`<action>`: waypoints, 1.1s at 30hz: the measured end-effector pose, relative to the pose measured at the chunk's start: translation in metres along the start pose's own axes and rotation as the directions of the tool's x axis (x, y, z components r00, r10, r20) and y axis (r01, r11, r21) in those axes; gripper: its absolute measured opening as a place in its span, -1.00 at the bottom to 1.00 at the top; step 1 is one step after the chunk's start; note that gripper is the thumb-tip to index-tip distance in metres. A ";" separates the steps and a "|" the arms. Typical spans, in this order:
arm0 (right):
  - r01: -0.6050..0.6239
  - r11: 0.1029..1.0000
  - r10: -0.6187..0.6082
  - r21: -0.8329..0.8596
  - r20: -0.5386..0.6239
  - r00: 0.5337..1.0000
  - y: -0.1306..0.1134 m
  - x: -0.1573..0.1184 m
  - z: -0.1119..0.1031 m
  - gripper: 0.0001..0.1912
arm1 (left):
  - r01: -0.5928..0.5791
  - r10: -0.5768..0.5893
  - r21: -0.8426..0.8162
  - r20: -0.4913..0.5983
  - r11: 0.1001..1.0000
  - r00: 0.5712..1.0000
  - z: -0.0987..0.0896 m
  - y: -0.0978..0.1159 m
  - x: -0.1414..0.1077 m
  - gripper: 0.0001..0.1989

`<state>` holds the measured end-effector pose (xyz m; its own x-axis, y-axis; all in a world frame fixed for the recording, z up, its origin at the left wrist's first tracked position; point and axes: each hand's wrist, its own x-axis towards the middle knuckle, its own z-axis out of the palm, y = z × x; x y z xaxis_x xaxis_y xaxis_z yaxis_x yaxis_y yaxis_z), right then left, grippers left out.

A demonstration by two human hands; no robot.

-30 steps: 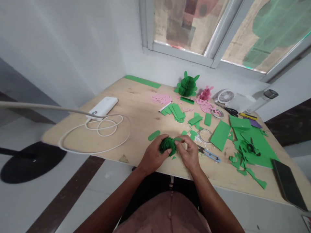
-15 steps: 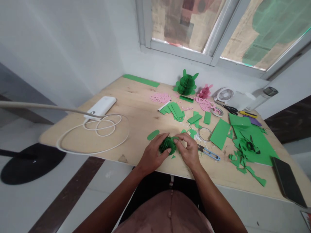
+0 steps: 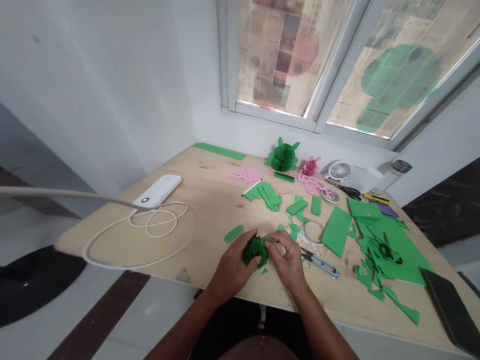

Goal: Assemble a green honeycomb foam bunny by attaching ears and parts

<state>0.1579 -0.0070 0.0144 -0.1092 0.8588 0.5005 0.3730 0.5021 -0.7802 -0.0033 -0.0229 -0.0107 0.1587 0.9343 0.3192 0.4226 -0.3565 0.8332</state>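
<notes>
A small dark green folded-paper ball (image 3: 255, 251) is held near the table's front edge. My left hand (image 3: 233, 264) is wrapped round its left side, the thumb pressing on its front. My right hand (image 3: 287, 257) is closed at the ball's right side, pinching a small green paper piece (image 3: 267, 240) between thumb and fingertips; whether that piece is joined to the ball I cannot tell. Left of the hands lies a green paper oval (image 3: 234, 234). Blue-handled thread snips (image 3: 324, 266) lie just right of my right hand.
White power bank (image 3: 159, 191) with a looped cable lies left. Green paper strips (image 3: 270, 194), a tape ring (image 3: 314, 232) and a green sheet (image 3: 407, 250) with scraps are right of centre. A green paper figure (image 3: 284, 157), a pink one (image 3: 310, 167) and a fan (image 3: 339, 171) stand behind.
The camera has tilted up, so the table sits lower in view and more window shows. Both hands keep their hold at the paper ball, with hardly any shift relative to the table.
</notes>
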 end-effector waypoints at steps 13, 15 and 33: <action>-0.049 0.999 0.049 0.016 -0.030 0.998 -0.003 -0.002 0.002 -0.91 | 0.067 -0.070 -0.128 -0.017 0.989 0.997 0.002 0.004 -0.002 -0.56; -0.074 0.997 0.076 0.029 -0.046 0.996 -0.003 -0.003 0.001 -0.91 | 0.074 -0.076 -0.144 -0.006 0.987 0.997 0.002 0.003 -0.003 -0.57; -0.080 0.994 0.091 0.081 -0.143 0.986 0.002 0.002 -0.012 -0.93 | 0.079 -0.081 -0.116 -0.008 0.990 0.997 0.002 0.003 0.000 -0.61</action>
<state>0.1699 -0.0060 0.0186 0.0581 0.8776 0.4758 0.3051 0.4382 -0.8455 0.0001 -0.0243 -0.0093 0.1166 0.9599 0.2549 0.3273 -0.2795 0.9027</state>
